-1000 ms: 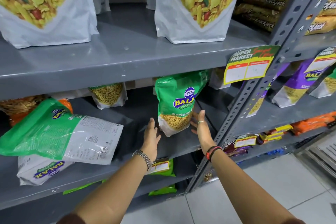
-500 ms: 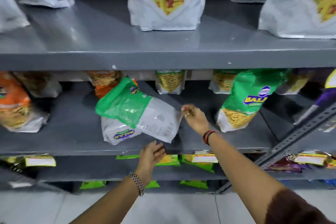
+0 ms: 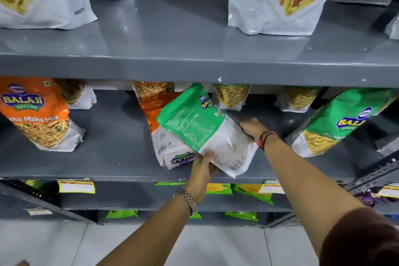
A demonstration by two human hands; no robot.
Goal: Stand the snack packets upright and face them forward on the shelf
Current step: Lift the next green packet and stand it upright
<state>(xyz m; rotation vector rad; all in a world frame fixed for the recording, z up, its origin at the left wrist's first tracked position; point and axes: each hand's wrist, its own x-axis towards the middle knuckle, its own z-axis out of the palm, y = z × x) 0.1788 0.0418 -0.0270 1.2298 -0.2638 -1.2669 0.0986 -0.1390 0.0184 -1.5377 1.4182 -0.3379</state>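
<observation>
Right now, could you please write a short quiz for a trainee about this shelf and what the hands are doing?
1. True or false: the green packet held by both hands shows its printed back side to the camera.
2. Which hand grips the lower white end of that packet? A) left hand B) right hand
3. Fill in: the packet lying under the green one, leaning on the middle shelf, has an ______ top.

Key: 1 true. 2 A; the right hand holds the packet's right side. 3 orange; this orange packet also faces backward, its barcode visible.
</observation>
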